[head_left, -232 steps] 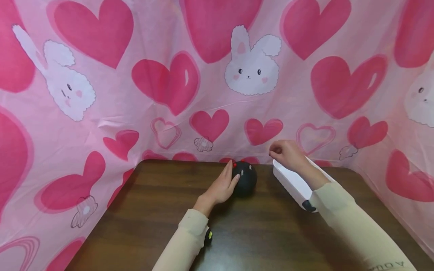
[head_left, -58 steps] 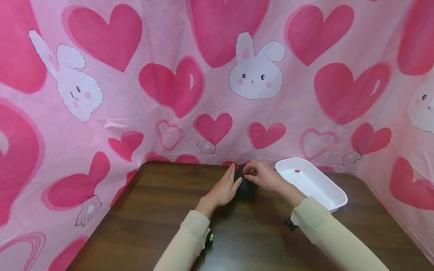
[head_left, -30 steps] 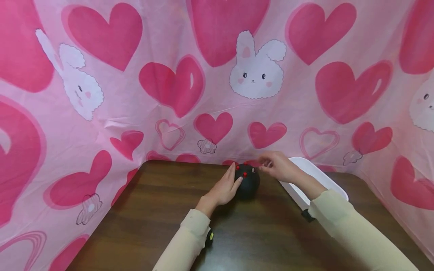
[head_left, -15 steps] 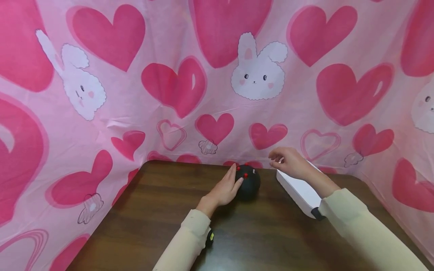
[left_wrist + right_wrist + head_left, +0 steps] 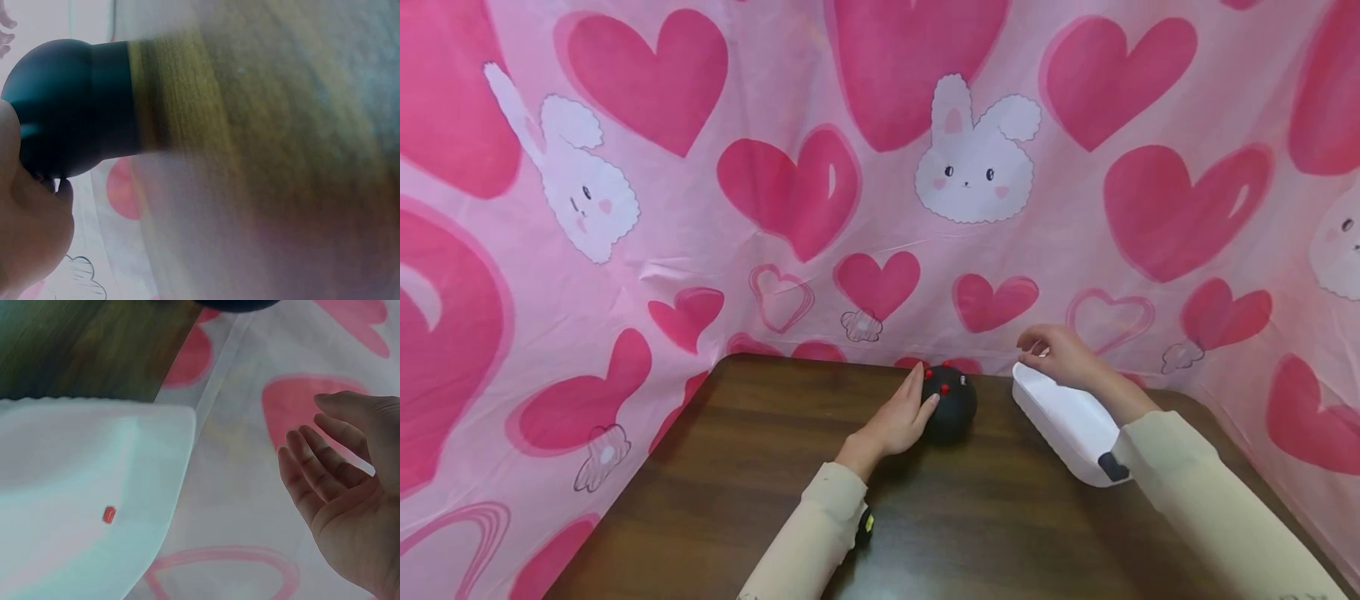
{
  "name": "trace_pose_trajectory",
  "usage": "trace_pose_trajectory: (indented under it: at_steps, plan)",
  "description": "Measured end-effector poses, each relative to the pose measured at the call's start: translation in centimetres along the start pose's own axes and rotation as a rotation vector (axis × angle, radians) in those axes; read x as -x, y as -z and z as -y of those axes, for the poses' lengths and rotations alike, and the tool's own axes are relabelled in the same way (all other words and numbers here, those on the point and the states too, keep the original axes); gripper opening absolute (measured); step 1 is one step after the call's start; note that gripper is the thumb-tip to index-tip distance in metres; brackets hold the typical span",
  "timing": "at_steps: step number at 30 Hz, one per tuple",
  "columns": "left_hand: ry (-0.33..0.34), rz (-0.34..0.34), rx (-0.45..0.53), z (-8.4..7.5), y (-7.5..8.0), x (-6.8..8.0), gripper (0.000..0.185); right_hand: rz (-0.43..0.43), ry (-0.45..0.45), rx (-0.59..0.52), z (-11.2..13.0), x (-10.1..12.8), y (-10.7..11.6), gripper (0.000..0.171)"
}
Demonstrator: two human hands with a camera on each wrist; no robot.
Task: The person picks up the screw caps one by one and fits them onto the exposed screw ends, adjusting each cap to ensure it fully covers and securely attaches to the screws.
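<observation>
A black ball [image 5: 953, 410] with small red pins [image 5: 942, 388] stuck in its top stands at the back of the brown table [image 5: 790, 467]. My left hand [image 5: 901, 412] rests against the ball's left side with straight fingers; the left wrist view shows the ball [image 5: 75, 112] close up beside my palm. My right hand [image 5: 1060, 354] hovers over the far end of a white tray [image 5: 1060, 417]. In the right wrist view this hand [image 5: 337, 481] is relaxed and holds nothing. One small red piece [image 5: 109, 515] lies inside the tray [image 5: 75, 456].
A pink cloth with hearts and rabbits [image 5: 880, 183] hangs close behind and on both sides of the table. The tray sits at the back right, near the table's far edge. Bare wood stretches toward me and to the left.
My right hand left the ball's top, moved right and a little up, and now hangs over the tray with loosened fingers. The left hand and the ball stayed put.
</observation>
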State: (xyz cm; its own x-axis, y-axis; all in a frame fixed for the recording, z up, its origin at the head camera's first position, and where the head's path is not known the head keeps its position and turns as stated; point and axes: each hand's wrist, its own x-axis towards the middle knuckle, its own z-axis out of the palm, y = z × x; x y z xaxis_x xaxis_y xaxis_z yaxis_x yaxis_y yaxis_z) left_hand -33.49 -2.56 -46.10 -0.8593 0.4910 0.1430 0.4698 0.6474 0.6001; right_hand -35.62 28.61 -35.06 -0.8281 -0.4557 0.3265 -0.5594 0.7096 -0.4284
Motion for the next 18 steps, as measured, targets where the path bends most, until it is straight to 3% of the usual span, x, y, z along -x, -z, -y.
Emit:
trace_pose_trajectory:
  at_steps: [18]
  plan:
    - [-0.016,-0.017,-0.007,-0.2,-0.1,0.3,0.078,0.007,-0.037,0.029,-3.7,0.5,0.3,0.017]
